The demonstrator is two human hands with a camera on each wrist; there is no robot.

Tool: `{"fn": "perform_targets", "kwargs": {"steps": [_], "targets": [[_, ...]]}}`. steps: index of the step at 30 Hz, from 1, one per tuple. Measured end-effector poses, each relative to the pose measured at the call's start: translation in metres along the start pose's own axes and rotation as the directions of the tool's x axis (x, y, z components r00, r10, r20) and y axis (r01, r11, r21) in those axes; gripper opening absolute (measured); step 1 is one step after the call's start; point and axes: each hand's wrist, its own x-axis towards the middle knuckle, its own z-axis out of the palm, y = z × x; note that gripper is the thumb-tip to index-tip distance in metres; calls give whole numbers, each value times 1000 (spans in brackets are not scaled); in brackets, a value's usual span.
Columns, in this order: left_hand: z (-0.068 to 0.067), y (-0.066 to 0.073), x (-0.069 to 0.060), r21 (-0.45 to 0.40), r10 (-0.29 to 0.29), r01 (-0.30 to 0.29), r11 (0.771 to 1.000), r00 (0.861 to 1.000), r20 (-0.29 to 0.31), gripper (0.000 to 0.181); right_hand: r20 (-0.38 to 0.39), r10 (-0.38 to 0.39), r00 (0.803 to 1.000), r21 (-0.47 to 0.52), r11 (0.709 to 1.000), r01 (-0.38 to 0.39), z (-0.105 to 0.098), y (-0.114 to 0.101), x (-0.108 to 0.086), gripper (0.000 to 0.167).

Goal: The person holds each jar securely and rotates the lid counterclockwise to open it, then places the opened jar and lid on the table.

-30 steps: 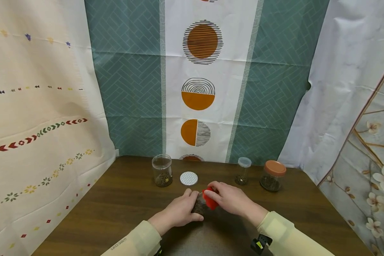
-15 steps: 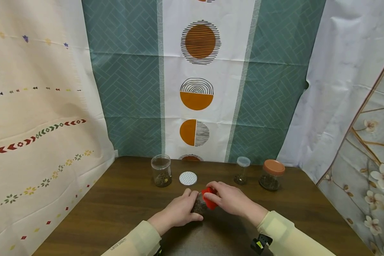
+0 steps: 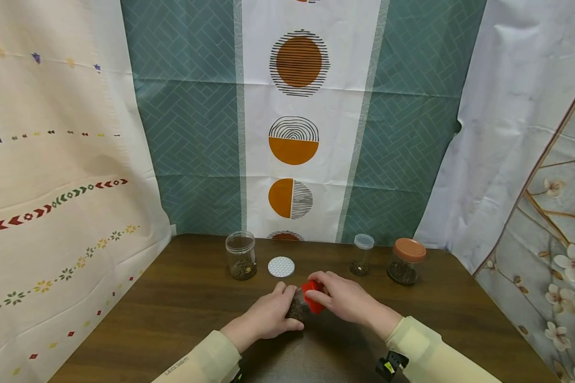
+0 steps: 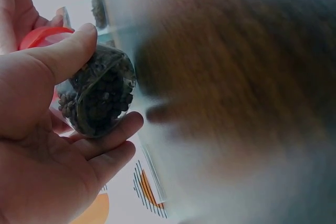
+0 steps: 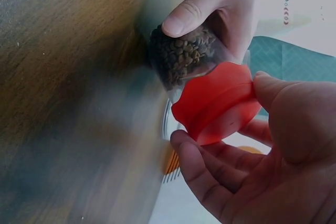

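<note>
My left hand (image 3: 267, 315) grips a clear jar (image 4: 105, 95) part-filled with dark brown pellets or beans; their exact kind is unclear. The jar is tilted low over the table, its mouth end toward the right hand. Fingers and thumb of my right hand (image 3: 347, 300) hold a red lid (image 5: 218, 103) with a wavy edge. That lid covers the jar's mouth end; how tightly it is seated cannot be told. In the head view, the left hand hides much of the jar.
Along the back of the brown table (image 3: 182, 303) stand a clear lidless jar (image 3: 241, 258), a slim pale-capped container (image 3: 361, 259) and a jar with an orange-brown lid (image 3: 408, 260). A white patterned disc (image 3: 281, 267) lies between them. Curtains (image 3: 191, 133) hang behind.
The red lid looks slightly turned in the right hand compared with a second ago. Both hands stay in nearly the same place. The head view has shifted slightly right.
</note>
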Motion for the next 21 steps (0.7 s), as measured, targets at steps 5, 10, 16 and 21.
{"fn": "perform_targets", "kwargs": {"steps": [5, 10, 16, 21], "targets": [[0, 0, -1, 1, 1, -1, 1000, 1000, -2, 76, -4, -1, 1000, -3, 1000, 1, 0, -1, -1, 47], [0, 0, -1, -1, -2, 2, 1000, 1000, -1, 77, -2, 0, 1000, 0, 1000, 0, 1, -2, -1, 47], [0, -1, -2, -6, 1, -1, 1000, 1000, -2, 78, -1, -14, 1000, 4, 1000, 14, 0, -2, -2, 45], [0, -1, -2, -10, 2, -3, 1000, 1000, -5, 78, -1, -31, 1000, 15, 999, 31, -1, -2, -3, 45]]}}
